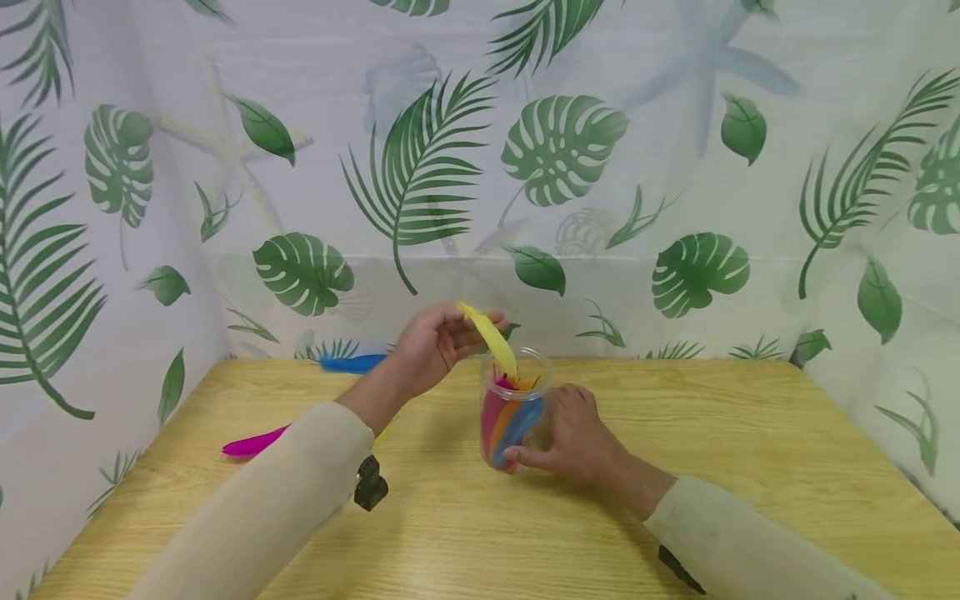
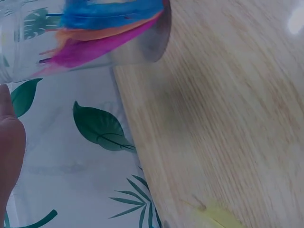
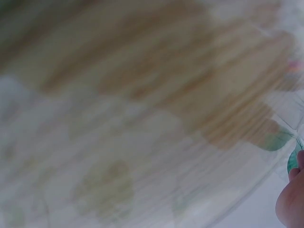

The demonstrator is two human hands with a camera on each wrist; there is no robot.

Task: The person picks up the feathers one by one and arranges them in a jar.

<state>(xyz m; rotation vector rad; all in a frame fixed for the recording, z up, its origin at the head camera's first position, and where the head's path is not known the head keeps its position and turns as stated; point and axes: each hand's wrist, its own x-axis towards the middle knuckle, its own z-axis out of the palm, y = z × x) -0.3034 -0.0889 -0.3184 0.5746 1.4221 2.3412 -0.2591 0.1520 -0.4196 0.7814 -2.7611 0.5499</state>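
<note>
Yellow feather [image 1: 491,337], pinched in the left hand [image 1: 431,343], should go quill-first into the clear jar [image 1: 512,414], which the right hand [image 1: 573,433] grips mid-desk [image 1: 750,467].

Clear glossy plastic is seen in the jar [image 1: 515,410]; pale matt wood grain in the tabletop [image 1: 750,467]; thin printed sheeting in the backdrop [image 1: 675,167].

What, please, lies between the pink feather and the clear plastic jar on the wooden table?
In the head view, the left sleeve crosses between pink feather and clear plastic jar.
</note>
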